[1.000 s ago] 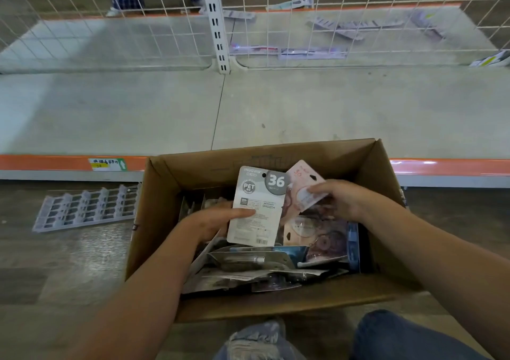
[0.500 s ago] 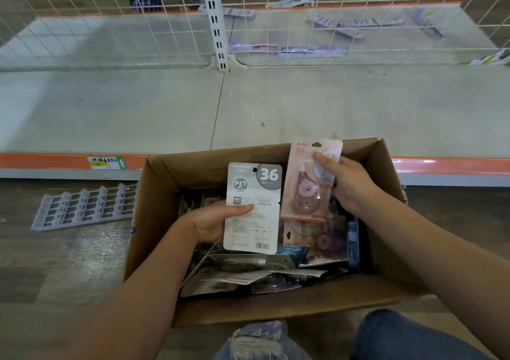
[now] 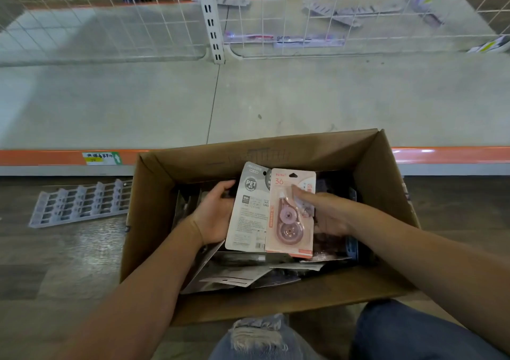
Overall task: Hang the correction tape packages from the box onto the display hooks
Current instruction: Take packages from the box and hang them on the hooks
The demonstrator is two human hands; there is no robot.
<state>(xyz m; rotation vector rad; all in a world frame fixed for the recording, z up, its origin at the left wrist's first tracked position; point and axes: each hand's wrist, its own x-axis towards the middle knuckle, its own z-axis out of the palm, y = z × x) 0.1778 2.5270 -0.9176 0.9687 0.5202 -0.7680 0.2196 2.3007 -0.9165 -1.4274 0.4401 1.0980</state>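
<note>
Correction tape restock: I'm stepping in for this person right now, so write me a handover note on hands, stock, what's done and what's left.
Left hand holds the grey package by its left edge, above the cardboard box.
Right hand presses the pink package onto the grey one, overlapping its right side.
More packages lie loose in the box.
Done: two packages picked out, none visibly hung.
Left: carry the pair to the wire grid panel; no hooks are visible here. Then empty the box.
</note>
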